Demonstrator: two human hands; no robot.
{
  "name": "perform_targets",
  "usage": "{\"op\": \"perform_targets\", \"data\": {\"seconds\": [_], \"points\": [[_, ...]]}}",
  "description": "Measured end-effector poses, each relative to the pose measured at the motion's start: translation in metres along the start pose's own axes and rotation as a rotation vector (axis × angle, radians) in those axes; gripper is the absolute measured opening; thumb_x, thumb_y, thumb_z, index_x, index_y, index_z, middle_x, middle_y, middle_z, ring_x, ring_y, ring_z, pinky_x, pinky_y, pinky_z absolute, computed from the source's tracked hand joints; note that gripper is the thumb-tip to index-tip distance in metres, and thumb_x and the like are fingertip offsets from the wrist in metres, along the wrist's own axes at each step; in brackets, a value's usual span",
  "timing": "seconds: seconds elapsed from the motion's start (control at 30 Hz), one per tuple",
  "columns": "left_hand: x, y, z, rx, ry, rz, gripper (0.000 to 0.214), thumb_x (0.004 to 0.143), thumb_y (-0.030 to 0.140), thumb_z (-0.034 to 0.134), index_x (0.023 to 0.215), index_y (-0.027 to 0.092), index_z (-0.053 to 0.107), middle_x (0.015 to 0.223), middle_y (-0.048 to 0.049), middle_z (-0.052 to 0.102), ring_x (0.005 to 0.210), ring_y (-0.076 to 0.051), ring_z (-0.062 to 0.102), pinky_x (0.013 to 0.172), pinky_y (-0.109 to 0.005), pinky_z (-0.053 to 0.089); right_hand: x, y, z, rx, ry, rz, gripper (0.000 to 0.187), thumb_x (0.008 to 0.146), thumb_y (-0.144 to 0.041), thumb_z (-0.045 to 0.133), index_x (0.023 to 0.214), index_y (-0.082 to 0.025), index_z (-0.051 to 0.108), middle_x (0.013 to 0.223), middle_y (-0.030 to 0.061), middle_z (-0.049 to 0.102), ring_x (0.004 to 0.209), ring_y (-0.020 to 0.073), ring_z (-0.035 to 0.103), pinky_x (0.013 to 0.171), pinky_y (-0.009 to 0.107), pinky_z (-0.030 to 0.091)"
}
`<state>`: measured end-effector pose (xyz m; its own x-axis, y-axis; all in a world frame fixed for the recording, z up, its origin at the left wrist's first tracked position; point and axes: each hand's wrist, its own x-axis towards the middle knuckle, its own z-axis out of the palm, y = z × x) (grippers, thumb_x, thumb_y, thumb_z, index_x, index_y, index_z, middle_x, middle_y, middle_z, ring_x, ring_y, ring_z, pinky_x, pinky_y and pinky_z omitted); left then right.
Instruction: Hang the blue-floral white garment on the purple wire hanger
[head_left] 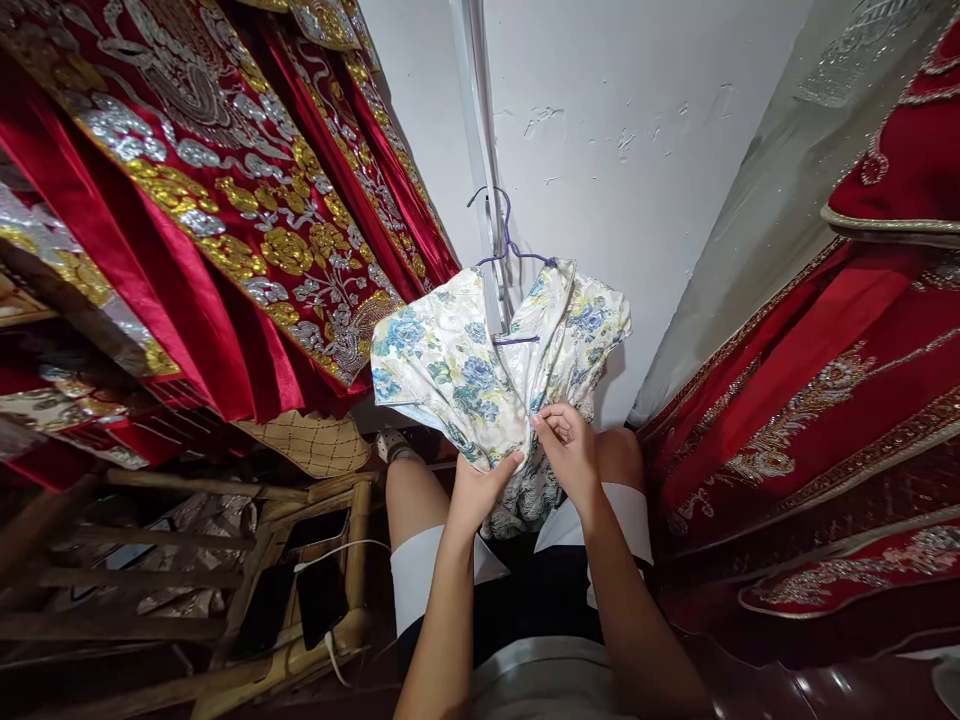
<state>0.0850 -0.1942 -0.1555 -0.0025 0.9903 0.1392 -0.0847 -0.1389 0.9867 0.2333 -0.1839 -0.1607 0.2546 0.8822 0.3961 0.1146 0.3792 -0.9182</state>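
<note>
A short-sleeved white garment with blue and yellow flowers [472,370] hangs in front of me on a purple wire hanger [509,235]. Its lower part gathers down between my knees. My left hand [480,490] grips the lower front of the garment, thumb on top and the other fingers hidden beneath the cloth. At the overlapping front edge, my right hand [568,445] pinches the fabric between thumb and fingers. The hanger's lower bar shows through the V-shaped neckline, and its hook stands above the collar.
Red embroidered garments [285,220] hang at the left, and more red beaded garments [795,420] at the right. A bamboo chair [356,560] at lower left bears dark phones [322,597] with a white cable [345,547]. Behind the hanger is a white wall [615,100].
</note>
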Motion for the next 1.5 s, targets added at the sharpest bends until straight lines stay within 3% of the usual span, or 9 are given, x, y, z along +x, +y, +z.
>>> {"op": "perform_targets", "data": {"seconds": [0.17, 0.33, 0.4, 0.5, 0.63, 0.9, 1.03, 1.3, 1.5], "points": [[-0.002, -0.005, -0.004, 0.013, 0.026, -0.066, 0.062, 0.074, 0.04, 0.082, 0.127, 0.014, 0.061, 0.128, -0.0161, 0.068, 0.127, -0.033, 0.061, 0.114, -0.045, 0.044, -0.004, -0.008, -0.003, -0.042, 0.106, -0.131, 0.011, 0.091, -0.036, 0.064, 0.091, -0.026, 0.065, 0.065, -0.002, 0.059, 0.058, 0.0155, 0.052, 0.057, 0.029, 0.044], [-0.009, -0.011, -0.001, 0.199, 0.573, 0.318, 0.083, 0.079, 0.038, 0.081, 0.146, 0.024, 0.035, 0.155, -0.0155, 0.039, 0.141, -0.029, 0.044, 0.116, -0.038, 0.036, -0.004, -0.013, -0.001, -0.048, -0.063, -0.159, 0.013, 0.093, -0.036, 0.062, 0.09, -0.024, 0.067, 0.066, -0.0018, 0.059, 0.058, 0.0148, 0.052, 0.057, 0.028, 0.042], [-0.011, -0.013, 0.005, 0.225, 0.491, 0.389, 0.074, 0.081, 0.037, 0.079, 0.142, 0.025, 0.039, 0.147, -0.0139, 0.045, 0.13, -0.026, 0.052, 0.11, -0.035, 0.04, -0.006, -0.014, 0.002, -0.048, -0.134, -0.143, 0.015, 0.093, -0.037, 0.062, 0.089, -0.024, 0.067, 0.065, -0.0019, 0.056, 0.057, 0.015, 0.051, 0.056, 0.028, 0.042], [-0.012, -0.016, 0.016, 0.086, 0.138, 0.282, 0.043, 0.089, 0.041, 0.07, 0.124, 0.022, 0.054, 0.111, -0.008, 0.063, 0.095, -0.02, 0.063, 0.088, -0.031, 0.05, -0.013, -0.011, 0.004, -0.04, -0.181, -0.147, 0.015, 0.093, -0.037, 0.061, 0.09, -0.024, 0.067, 0.068, -0.0011, 0.057, 0.06, 0.0158, 0.053, 0.059, 0.028, 0.044], [-0.012, -0.017, 0.025, 0.03, 0.049, 0.213, 0.023, 0.092, 0.043, 0.064, 0.097, 0.021, 0.06, 0.084, -0.0027, 0.061, 0.08, -0.018, 0.06, 0.076, -0.027, 0.048, -0.006, -0.01, 0.004, -0.103, -0.14, -0.155, 0.016, 0.093, -0.038, 0.06, 0.09, -0.024, 0.067, 0.066, -0.0012, 0.057, 0.06, 0.016, 0.053, 0.058, 0.028, 0.043], [-0.026, -0.024, 0.03, 0.1, -0.011, 0.208, 0.022, 0.094, 0.035, 0.061, 0.096, 0.024, 0.043, 0.079, 0.0025, 0.053, 0.069, -0.013, 0.054, 0.067, -0.023, 0.042, 0.155, -0.059, 0.011, -0.303, 0.031, -0.453, 0.016, 0.095, -0.036, 0.057, 0.091, -0.024, 0.065, 0.066, -0.0029, 0.048, 0.06, 0.0141, 0.045, 0.057, 0.027, 0.036], [-0.027, -0.027, 0.024, 0.18, -0.108, 0.171, 0.022, 0.095, 0.035, 0.061, 0.101, 0.024, 0.042, 0.079, 0.0017, 0.059, 0.07, -0.015, 0.055, 0.071, -0.025, 0.043, 0.17, -0.07, 0.007, -0.385, 0.004, -0.536, 0.016, 0.098, -0.035, 0.055, 0.097, -0.024, 0.066, 0.064, -0.0037, 0.043, 0.061, 0.014, 0.045, 0.061, 0.027, 0.037], [0.08, 0.091, 0.014, 0.34, -0.023, 0.632, 0.036, 0.097, 0.043, 0.058, 0.127, 0.022, 0.058, 0.091, -0.0037, 0.064, 0.082, -0.018, 0.062, 0.083, -0.031, 0.047, 0.14, -0.078, -0.008, -0.378, -0.121, -0.616, 0.019, 0.099, -0.037, 0.056, 0.095, -0.024, 0.068, 0.067, -0.0021, 0.051, 0.061, 0.0133, 0.046, 0.062, 0.028, 0.041], [0.126, 0.129, 0.02, 0.533, -0.141, 0.752, 0.033, 0.099, 0.044, 0.056, 0.082, 0.018, 0.064, 0.072, -0.0011, 0.062, 0.066, -0.014, 0.053, 0.067, -0.026, 0.042, 0.147, -0.067, -0.004, -0.433, -0.176, -0.705, 0.023, 0.101, -0.034, 0.051, 0.103, -0.024, 0.072, 0.085, 0.004, 0.069, 0.073, 0.0169, 0.06, 0.071, 0.032, 0.05]]}}
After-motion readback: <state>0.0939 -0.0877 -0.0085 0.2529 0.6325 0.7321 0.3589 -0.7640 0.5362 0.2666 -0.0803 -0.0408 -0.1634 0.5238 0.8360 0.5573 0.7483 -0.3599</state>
